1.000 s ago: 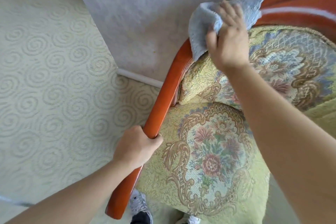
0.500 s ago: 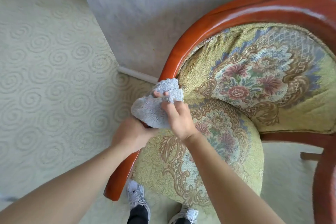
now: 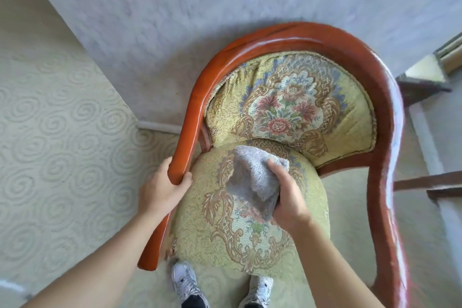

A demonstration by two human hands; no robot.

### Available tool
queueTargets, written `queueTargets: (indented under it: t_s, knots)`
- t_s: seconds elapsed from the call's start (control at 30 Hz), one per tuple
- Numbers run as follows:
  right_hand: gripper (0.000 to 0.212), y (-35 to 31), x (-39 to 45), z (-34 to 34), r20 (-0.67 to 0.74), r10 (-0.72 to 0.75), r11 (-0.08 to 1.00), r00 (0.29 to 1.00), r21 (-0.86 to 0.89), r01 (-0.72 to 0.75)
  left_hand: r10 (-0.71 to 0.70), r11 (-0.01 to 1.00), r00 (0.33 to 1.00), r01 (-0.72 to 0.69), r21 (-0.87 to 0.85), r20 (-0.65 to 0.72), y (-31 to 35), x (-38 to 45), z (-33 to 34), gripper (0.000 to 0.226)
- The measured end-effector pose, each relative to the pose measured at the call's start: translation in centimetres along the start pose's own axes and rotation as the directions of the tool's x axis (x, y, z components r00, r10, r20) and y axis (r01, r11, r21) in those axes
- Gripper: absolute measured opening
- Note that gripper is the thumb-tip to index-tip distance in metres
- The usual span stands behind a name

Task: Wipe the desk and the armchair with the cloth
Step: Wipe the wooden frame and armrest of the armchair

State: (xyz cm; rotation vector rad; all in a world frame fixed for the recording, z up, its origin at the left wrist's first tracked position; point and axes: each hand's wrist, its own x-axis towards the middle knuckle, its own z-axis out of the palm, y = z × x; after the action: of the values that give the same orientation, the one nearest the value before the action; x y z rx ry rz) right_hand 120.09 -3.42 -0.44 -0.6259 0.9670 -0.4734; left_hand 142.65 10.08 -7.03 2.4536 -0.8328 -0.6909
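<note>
Head view: I see left hand [image 3: 160, 192] curled round armchair [image 3: 385, 117] left wooden arm, near its front end. Right hand [image 3: 287, 197] clutches bunched grey cloth [image 3: 252, 177], fingers wrapped round it, over middle of floral seat cushion [image 3: 212, 227]. Sneakers [image 3: 186, 282] below seat's front edge.

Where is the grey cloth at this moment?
In the head view, the cloth is gripped by the right hand over the armchair's seat cushion, right of the left hand.
</note>
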Motion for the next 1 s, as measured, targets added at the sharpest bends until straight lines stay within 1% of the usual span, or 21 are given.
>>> queueTargets:
  t_s: [0.07, 0.13, 0.2, 0.27, 0.3, 0.33, 0.4, 0.43, 0.47, 0.5, 0.57, 0.6, 0.67, 0.77, 0.8, 0.9, 1.0]
  knots:
    - [0.052, -0.5, -1.0, -1.8, -0.048, -0.034, 0.998, 0.998, -0.063, 0.031, 0.128, 0.991, 0.988, -0.131, -0.023, -0.089, 1.2, -0.3, 0.2, 0.068]
    - [0.053, -0.7, -2.1, -3.6, -0.089, -0.064, 0.997, 0.994, -0.04, 0.061, 0.27, 0.957, 0.957, -0.279, -0.077, -0.103, 3.3, -0.8, 0.8, 0.067]
    - [0.046, -0.8, -3.2, -4.9, -0.136, -0.084, 0.996, 0.987, 0.016, 0.087, 0.393, 0.913, 0.919, -0.392, -0.111, -0.013, 5.8, -1.5, 1.8, 0.062]
    - [0.042, -1.0, -4.0, -5.9, -0.193, -0.098, 0.991, 0.976, 0.071, 0.114, 0.456, 0.888, 0.884, -0.444, -0.123, 0.103, 8.5, -2.5, 3.1, 0.059]
    - [0.044, -1.0, -4.6, -6.6, -0.217, -0.112, 0.986, 0.97, 0.096, 0.136, 0.473, 0.88, 0.869, -0.459, -0.122, 0.142, 9.9, -3.2, 3.9, 0.061]
    - [0.052, -1.3, -5.2, -7.2, -0.222, -0.128, 0.98, 0.967, 0.119, 0.157, 0.483, 0.875, 0.86, -0.47, -0.116, 0.164, 11.3, -3.9, 4.8, 0.064]
    - [0.077, -2.3, -6.5, -8.7, -0.218, -0.169, 0.969, 0.961, 0.144, 0.203, 0.506, 0.863, 0.839, -0.494, -0.111, 0.2, 13.9, -4.9, 6.5, 0.068]
    - [0.086, -2.8, -7.1, -10.0, -0.223, -0.193, 0.959, 0.956, 0.162, 0.231, 0.524, 0.852, 0.818, -0.509, -0.123, 0.237, 15.4, -5.3, 7.6, 0.067]
    - [0.086, -3.3, -7.7, -11.3, -0.237, -0.203, 0.951, 0.95, 0.182, 0.248, 0.537, 0.843, 0.794, -0.518, -0.146, 0.285, 16.7, -5.7, 8.7, 0.065]
    - [0.077, -3.9, -8.4, -12.8, -0.25, -0.206, 0.942, 0.946, 0.212, 0.261, 0.547, 0.836, 0.768, -0.523, -0.166, 0.333, 18.1, -6.0, 9.8, 0.063]
    - [0.042, -4.8, -9.5, -15.3, -0.261, -0.214, 0.92, 0.941, 0.269, 0.284, 0.557, 0.824, 0.722, -0.542, -0.166, 0.41, 20.8, -6.5, 11.6, 0.065]
    - [0.032, -5.4, -10.2, -16.5, -0.265, -0.215, 0.909, 0.94, 0.298, 0.291, 0.557, 0.818, 0.702, -0.554, -0.151, 0.443, 22.3, -6.8, 12.4, 0.069]
    - [0.031, -6.2, -11.7, -18.6, -0.312, -0.209, 0.877, 0.927, 0.359, 0.319, 0.553, 0.81, 0.672, -0.573, -0.128, 0.493, 24.7, -7.5, 13.7, 0.075]
    - [0.048, -7.6, -13.4, -20.7, -0.394, -0.161, 0.835, 0.905, 0.434, 0.338, 0.549, 0.801, 0.651, -0.59, -0.106, 0.524, 27.4, -7.6, 15.1, 0.071]
    - [0.051, -8.2, -13.7, -21.4, -0.42, -0.142, 0.826, 0.896, 0.449, 0.341, 0.551, 0.797, 0.647, -0.595, -0.103, 0.528, 28.3, -7.5, 15.5, 0.07]
    - [0.045, -9.8, -13.9, -22.9, -0.486, -0.081, 0.769, 0.87, 0.524, 0.365, 0.583, 0.773, 0.636, -0.625, -0.106, 0.505, 30.5, -6.5, 16.0, 0.069]
    - [0.038, -11.8, -13.4, -23.4, -0.543, -0.066, 0.705, 0.837, 0.568, 0.424, 0.63, 0.713, 0.613, -0.7, -0.043, 0.476, 33.2, -4.4, 15.9, 0.069]
